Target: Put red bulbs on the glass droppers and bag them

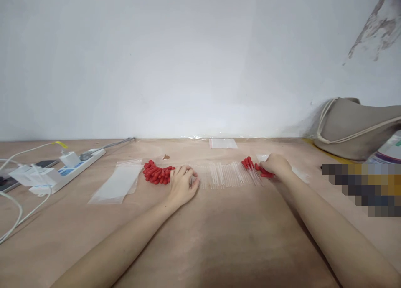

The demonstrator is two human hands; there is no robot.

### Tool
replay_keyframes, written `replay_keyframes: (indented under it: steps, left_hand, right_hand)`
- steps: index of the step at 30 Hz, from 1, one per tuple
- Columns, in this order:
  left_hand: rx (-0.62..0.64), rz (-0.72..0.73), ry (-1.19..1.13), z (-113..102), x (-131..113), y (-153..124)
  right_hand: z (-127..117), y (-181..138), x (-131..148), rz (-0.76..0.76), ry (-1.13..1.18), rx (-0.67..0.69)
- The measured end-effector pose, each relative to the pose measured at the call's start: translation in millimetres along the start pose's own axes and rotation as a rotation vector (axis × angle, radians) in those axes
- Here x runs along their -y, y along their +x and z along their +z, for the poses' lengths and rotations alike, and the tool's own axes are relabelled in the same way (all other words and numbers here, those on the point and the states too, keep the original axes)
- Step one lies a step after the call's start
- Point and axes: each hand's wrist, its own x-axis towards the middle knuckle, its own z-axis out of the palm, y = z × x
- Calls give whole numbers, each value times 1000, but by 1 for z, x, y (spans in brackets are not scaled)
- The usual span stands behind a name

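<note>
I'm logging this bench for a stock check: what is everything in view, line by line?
small red rubber bulbs: a pile, too many to count, red, just left of the left hand
second cluster of red bulbs: several, red, at the right hand
thin clear dropper tubes: a row, uncountable, clear, between the hands
flat clear plastic bags: at least two, clear, left of the pile
clear zip bag with red strip: one, by the wall
white power strip: one, white, far left
white cables: several, white, left edge
grey-beige cloth bag: one, right, against the wall
brown wooden table: one, under everything
left hand: on the tubes' left end
right hand: on the second cluster
</note>
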Motion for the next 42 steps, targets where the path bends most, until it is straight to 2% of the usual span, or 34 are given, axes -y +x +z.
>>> replay_keyframes:
  steps: [4, 9, 12, 19, 26, 30, 34, 36, 37, 39, 42]
  left_hand:
    - [68, -24, 66, 9, -15, 22]
    - [184, -226, 98, 31, -34, 46]
    - [244, -295, 140, 40, -40, 52]
    - [381, -380, 220, 39, -48, 66]
    - [489, -423, 202, 36, -51, 85]
    - [496, -292, 113, 15, -50, 81]
    - [455, -38, -32, -13, -38, 51]
    - [372, 194, -118, -20, -25, 29]
    - [321, 245, -126, -21, -18, 19]
    - [211, 291, -142, -18, -5, 1]
    - [58, 350, -209, -8, 9, -15]
  right_hand:
    - [-2, -2, 4, 26, -12, -21]
    - [-8, -1, 2, 30, -34, -32]
    - [-12, 0, 1, 2, -45, -69]
    - [-17, -4, 6, -20, -2, -80]
    - [-24, -19, 18, -159, 109, -78]
    - [-25, -32, 33, -305, 343, -140]
    - [-12, -63, 56, -565, 597, -112]
    - [1, -85, 66, -706, 702, -110]
    - [8, -96, 70, -772, 742, -117]
    - [23, -115, 75, -877, 808, -121]
    - [42, -132, 76, -926, 905, -72]
